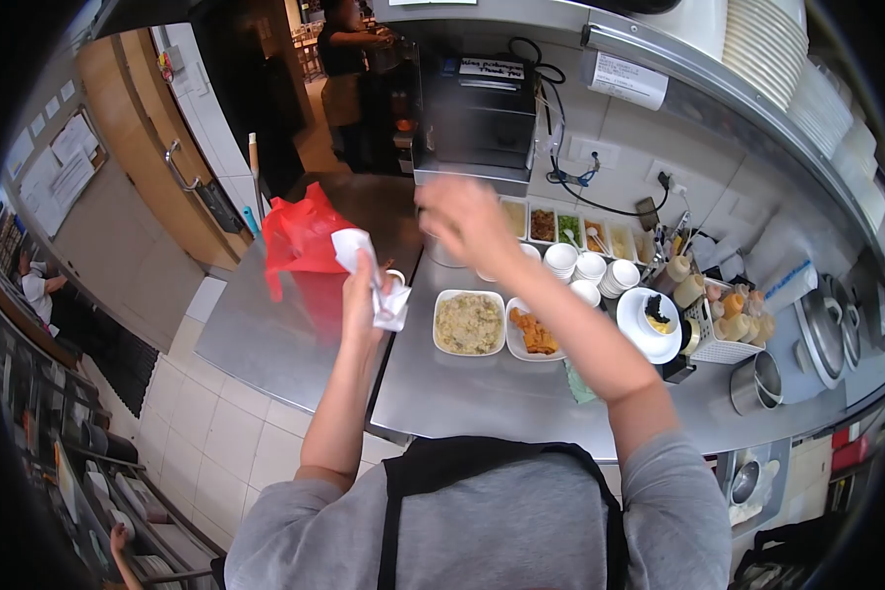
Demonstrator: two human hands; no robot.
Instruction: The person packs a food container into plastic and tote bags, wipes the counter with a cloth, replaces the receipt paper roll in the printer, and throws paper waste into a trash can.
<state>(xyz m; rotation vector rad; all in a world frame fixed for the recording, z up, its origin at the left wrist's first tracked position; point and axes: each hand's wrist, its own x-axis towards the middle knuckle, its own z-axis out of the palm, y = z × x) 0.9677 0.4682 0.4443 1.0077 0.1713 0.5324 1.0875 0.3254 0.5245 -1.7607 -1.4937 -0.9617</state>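
My left hand [361, 297] is closed around crumpled white paper [348, 248], raised over the left steel counter beside a red plastic bag [310, 231]. My right hand [467, 218] is lifted in front of a dark machine [480, 123] and smeared by motion. Its fingers look bent, but whether anything is in them I cannot tell. Below the hands, a square white container holds a rice-like food [469, 323]. Just right of it, partly behind my right forearm, another white dish has orange pieces [532, 334].
Stacks of white cups [560, 259] stand before trays of toppings [569, 229]. Farther right are a white plate [632, 339] with a small bowl, a basket of bottles [723, 329] and a steel pot [756, 379]. A shelf [698, 74] overhangs. Other people are in the background.
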